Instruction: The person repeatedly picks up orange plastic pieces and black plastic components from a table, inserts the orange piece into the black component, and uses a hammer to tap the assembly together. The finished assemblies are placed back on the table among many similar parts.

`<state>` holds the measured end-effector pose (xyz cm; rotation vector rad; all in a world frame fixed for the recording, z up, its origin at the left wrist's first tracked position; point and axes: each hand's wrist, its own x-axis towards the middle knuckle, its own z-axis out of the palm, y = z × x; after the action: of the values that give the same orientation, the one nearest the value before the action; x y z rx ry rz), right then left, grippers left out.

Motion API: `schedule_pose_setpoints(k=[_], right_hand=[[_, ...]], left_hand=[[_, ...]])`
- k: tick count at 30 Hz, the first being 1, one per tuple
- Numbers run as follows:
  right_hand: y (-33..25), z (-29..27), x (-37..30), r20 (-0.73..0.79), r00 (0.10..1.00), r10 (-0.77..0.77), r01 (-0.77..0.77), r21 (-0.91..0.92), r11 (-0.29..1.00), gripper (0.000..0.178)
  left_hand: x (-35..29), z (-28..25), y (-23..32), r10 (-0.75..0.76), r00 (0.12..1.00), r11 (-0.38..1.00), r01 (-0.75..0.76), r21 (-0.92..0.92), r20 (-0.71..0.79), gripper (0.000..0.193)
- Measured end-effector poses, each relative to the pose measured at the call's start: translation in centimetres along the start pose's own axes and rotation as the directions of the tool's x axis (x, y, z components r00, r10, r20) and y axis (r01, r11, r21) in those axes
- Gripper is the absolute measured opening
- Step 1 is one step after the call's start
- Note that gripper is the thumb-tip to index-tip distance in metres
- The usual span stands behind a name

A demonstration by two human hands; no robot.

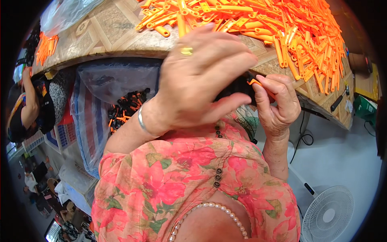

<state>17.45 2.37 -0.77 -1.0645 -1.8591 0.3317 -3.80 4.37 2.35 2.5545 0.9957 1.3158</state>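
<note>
My right hand (280, 103) pinches a small orange plastic handle with a black part (254, 81) between thumb and fingers; most of it is hidden by the fingers. Close to its left, my left hand (197, 78) is raised over the table edge, slightly blurred, its fingers stretched and the thumb apart, with nothing seen in it. Beyond both hands, a big heap of orange plastic handles (258, 30) covers the far part of the table. Below the edge on the left, several black-and-orange pieces (128, 105) lie in a lined bag.
The striped bag (90, 117) hangs open under the table (109, 26). A clear plastic bag (66, 14) and a smaller orange pile (47, 48) lie far left, near a co-worker's arm (30, 107). A black-handled tool (336, 103) rests at the right edge. A white fan (328, 214) stands lower right.
</note>
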Motion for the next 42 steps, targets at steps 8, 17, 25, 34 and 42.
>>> schedule_pose_setpoints(k=[8, 17, 25, 34, 42], right_hand=[[1.1, -0.1, 0.7, 0.038, 0.999, 0.002, 0.000, -0.051, 0.999, 0.016], [2.6, 0.4, 0.4, 0.079, 0.996, 0.033, -0.027, -0.084, 0.996, 0.015], [3.1, 1.0, 0.7, 0.122, 0.991, 0.054, -0.047, -0.061, 0.997, 0.017], [4.2, -5.4, 1.0, -0.143, 0.990, 0.018, -0.076, -0.414, 0.907, 0.030], [21.1, -22.3, -6.5, -0.505, 0.757, 0.416, -0.646, -0.674, 0.359, 0.042]], left_hand=[[0.4, 4.2, -2.2, 0.059, 0.989, 0.998, -0.062, 0.020, 0.134, 0.026], [0.5, 5.1, -1.9, -0.012, 0.971, 0.999, 0.002, 0.042, 0.239, 0.015], [0.0, 6.0, -2.3, -0.005, 0.967, 1.000, -0.003, 0.030, 0.255, 0.013], [-1.2, 4.5, -0.2, -0.304, 0.919, 0.952, 0.301, 0.050, 0.252, 0.012], [-3.6, 5.9, 1.2, -0.555, 0.395, -0.010, 0.877, -0.481, 0.732, 0.023]])
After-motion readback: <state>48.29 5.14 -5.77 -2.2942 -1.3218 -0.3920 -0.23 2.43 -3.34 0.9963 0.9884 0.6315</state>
